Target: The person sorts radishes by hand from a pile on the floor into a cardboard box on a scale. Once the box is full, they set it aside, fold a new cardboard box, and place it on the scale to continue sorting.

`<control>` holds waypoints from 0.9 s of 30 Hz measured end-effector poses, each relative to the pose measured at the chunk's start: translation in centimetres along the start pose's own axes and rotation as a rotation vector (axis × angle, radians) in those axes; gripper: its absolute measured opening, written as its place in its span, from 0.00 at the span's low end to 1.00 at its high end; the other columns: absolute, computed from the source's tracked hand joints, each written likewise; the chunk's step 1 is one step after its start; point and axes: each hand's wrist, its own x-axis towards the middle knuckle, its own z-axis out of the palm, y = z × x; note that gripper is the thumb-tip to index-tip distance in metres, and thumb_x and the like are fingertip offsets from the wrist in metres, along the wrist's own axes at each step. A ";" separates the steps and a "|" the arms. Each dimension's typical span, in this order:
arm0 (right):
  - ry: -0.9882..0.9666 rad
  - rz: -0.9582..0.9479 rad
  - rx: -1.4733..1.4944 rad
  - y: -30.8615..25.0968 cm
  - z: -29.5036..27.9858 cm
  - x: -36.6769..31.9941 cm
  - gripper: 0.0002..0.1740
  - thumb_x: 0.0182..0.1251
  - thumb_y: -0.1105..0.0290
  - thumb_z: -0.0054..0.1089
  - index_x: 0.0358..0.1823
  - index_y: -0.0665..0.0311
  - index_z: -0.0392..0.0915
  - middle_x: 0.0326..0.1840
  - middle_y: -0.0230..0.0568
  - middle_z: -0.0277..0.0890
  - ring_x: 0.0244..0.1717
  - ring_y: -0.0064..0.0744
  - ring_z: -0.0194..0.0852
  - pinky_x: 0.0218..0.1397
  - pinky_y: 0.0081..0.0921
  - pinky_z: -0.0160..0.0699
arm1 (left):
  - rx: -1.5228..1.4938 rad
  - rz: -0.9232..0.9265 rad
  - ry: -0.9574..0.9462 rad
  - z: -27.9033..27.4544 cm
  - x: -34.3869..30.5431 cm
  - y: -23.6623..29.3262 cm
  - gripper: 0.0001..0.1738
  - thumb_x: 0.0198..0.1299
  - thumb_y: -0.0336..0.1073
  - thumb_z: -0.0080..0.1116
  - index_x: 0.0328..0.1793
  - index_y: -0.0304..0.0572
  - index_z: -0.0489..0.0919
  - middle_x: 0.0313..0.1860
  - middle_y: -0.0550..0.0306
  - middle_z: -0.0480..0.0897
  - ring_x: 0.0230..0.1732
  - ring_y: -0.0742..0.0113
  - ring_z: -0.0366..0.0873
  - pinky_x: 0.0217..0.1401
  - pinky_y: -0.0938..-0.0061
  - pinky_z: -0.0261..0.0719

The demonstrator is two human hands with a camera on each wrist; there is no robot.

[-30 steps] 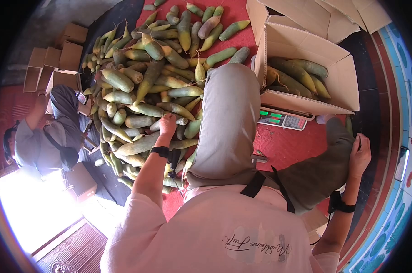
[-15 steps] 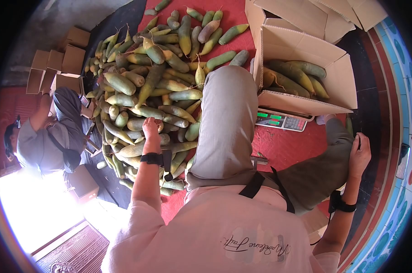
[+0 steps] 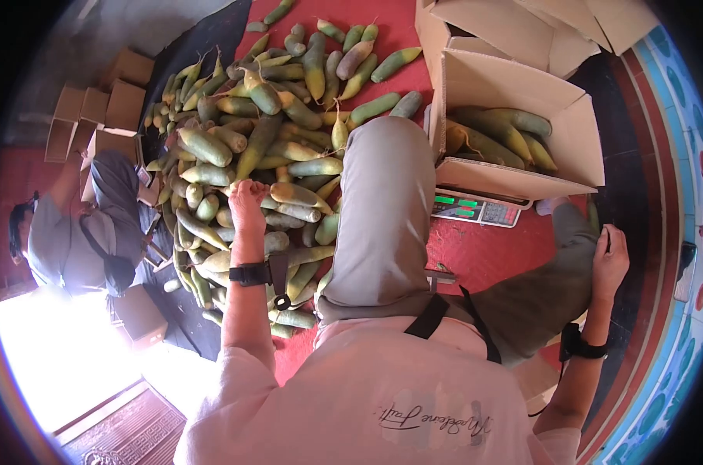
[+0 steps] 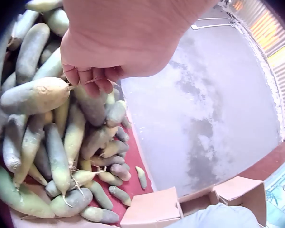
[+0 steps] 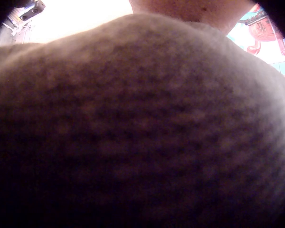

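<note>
Green radishes [image 3: 204, 146] lie heaped on the red floor cover. Over the middle of the heap, the left hand [image 3: 247, 205] has its fingers curled down. In the left wrist view the fingers of the left hand [image 4: 118, 47] pinch the thin root at the tip of a pale green radish [image 4: 35, 96], which lies on the others. At the far right, the right hand [image 3: 610, 263] rests on the trouser leg by the knee, its fingers loosely bent. Blurred trouser cloth [image 5: 142, 118] fills most of the right wrist view, hiding that hand's fingers.
An open carton [image 3: 514, 180] with several radishes stands on a scale [image 3: 475, 210] at the upper right. The wearer's raised knee [image 3: 390, 178] stands between heap and scale. Another person [image 3: 80, 232] sits at the left near more cartons [image 3: 124, 105].
My left hand has moved leftward and farther up over the heap, and its fingers now pinch a radish's root. The right hand has stayed on the leg.
</note>
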 end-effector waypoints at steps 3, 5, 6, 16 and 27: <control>0.002 0.012 0.017 0.0 -0.1 -0.1 0.06 0.62 0.75 0.53 0.39 0.67 0.75 0.36 0.47 0.75 0.36 0.48 0.75 0.39 0.34 0.74 | -0.077 0.027 -0.172 3.1 -0.6 2.8 0.07 0.56 0.28 0.44 0.24 0.38 0.66 0.23 0.57 0.67 0.27 0.65 0.70 0.40 0.69 0.76; 0.010 0.002 0.041 -0.1 -0.2 0.0 0.05 0.60 0.76 0.53 0.38 0.67 0.75 0.35 0.47 0.75 0.36 0.48 0.75 0.39 0.35 0.74 | -0.089 0.060 -0.305 5.8 -1.6 5.7 0.08 0.57 0.26 0.41 0.25 0.38 0.66 0.22 0.58 0.64 0.28 0.65 0.67 0.41 0.69 0.76; 0.019 0.012 0.035 -0.2 -0.3 0.0 0.05 0.60 0.76 0.53 0.38 0.67 0.75 0.35 0.47 0.75 0.36 0.48 0.75 0.39 0.35 0.74 | -0.061 0.119 -0.354 6.8 -1.8 7.1 0.08 0.57 0.26 0.41 0.24 0.37 0.65 0.23 0.57 0.65 0.29 0.65 0.67 0.42 0.68 0.75; 0.065 0.029 0.086 -0.3 -0.7 0.1 0.03 0.59 0.75 0.54 0.35 0.65 0.75 0.31 0.45 0.74 0.33 0.48 0.74 0.37 0.36 0.73 | -0.034 0.322 -0.879 18.2 -3.1 21.5 0.13 0.63 0.34 0.45 0.25 0.43 0.62 0.23 0.60 0.63 0.30 0.65 0.63 0.52 0.64 0.67; 0.151 0.039 0.141 0.7 -1.0 -0.7 0.04 0.56 0.75 0.56 0.34 0.65 0.75 0.31 0.45 0.74 0.33 0.48 0.74 0.36 0.37 0.73 | -0.080 0.260 -1.236 33.0 -6.9 22.3 0.09 0.64 0.33 0.43 0.31 0.38 0.70 0.35 0.51 0.76 0.44 0.58 0.75 0.57 0.62 0.69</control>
